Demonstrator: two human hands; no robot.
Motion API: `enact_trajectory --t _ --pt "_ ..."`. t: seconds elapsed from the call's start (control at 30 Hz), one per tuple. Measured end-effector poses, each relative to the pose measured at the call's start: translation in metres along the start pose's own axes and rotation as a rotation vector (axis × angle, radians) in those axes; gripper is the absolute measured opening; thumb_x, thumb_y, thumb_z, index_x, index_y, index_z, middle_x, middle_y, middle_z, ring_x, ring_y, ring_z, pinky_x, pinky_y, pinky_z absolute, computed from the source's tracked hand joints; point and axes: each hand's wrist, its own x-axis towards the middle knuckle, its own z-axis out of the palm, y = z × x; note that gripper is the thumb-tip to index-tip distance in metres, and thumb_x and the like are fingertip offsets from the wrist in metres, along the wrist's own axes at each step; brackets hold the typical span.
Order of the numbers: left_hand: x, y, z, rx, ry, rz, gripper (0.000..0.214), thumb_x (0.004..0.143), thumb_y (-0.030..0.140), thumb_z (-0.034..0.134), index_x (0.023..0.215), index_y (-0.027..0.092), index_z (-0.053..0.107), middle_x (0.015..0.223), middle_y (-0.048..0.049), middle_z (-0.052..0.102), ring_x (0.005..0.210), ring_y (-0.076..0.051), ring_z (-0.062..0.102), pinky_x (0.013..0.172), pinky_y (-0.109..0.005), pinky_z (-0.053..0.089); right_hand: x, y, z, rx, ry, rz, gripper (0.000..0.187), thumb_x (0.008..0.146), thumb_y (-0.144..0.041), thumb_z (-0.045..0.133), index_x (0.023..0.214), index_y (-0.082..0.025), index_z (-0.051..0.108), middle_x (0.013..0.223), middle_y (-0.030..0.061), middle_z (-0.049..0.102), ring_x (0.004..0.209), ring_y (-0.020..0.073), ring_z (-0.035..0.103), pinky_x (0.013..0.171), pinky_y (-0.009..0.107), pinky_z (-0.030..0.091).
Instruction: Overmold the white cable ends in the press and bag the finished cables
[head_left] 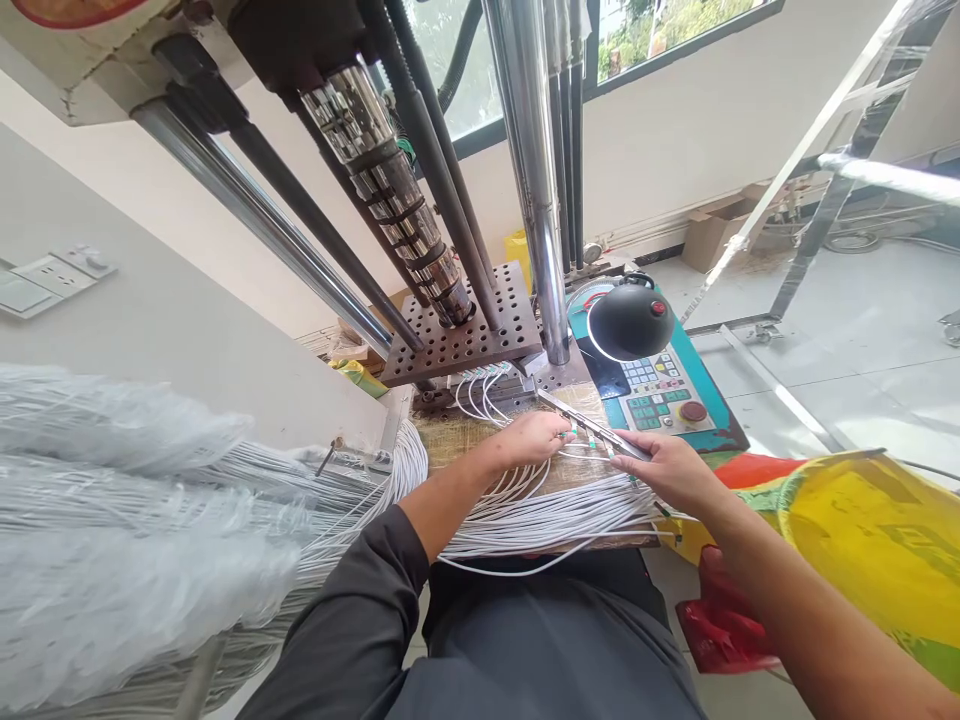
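My right hand grips the near end of a long, narrow metal bar, which slants up and left towards the press. Along the bar sit several small green-and-white cable ends. My left hand is closed in a pinch at one of these ends, beside the bar's middle. Its fingertips partly hide what they hold. White cables lie in a thick bundle across the worktable, below both hands. More white cables run into the fixture under the press's perforated plate.
Steel columns of the press rise ahead. To the right stand a teal control panel with a red button and a black lamp. Plastic-wrapped cable bundles fill the left. A yellow bag sits at the right.
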Motion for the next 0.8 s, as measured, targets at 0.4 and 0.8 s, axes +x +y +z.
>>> enact_trajectory --t 0.4,0.8 --pt "0.0004 0.0026 -0.0021 0.007 -0.047 -0.034 0.033 0.099 0.038 0.045 0.081 0.021 0.068 0.088 -0.0037 0.071 0.081 -0.018 0.063 0.071 -0.026 0.044 0.0005 -0.0006 -0.0001 0.011 -0.016 0.002 0.052 0.081 -0.044 0.069 0.127 -0.020 0.071 0.125 0.0060 0.072 0.116 0.0301 0.067 0.104 0.039 0.051" --pt "0.0002 0.0036 -0.0005 0.002 -0.002 -0.050 0.031 0.099 0.035 0.046 0.086 0.021 0.070 0.089 -0.0035 0.072 0.083 -0.018 0.063 0.073 -0.026 0.045 0.0012 0.0037 0.0032 -0.007 -0.026 -0.019 0.051 0.081 -0.046 0.069 0.127 -0.023 0.071 0.124 0.0055 0.073 0.114 0.0307 0.068 0.102 0.039 0.052"
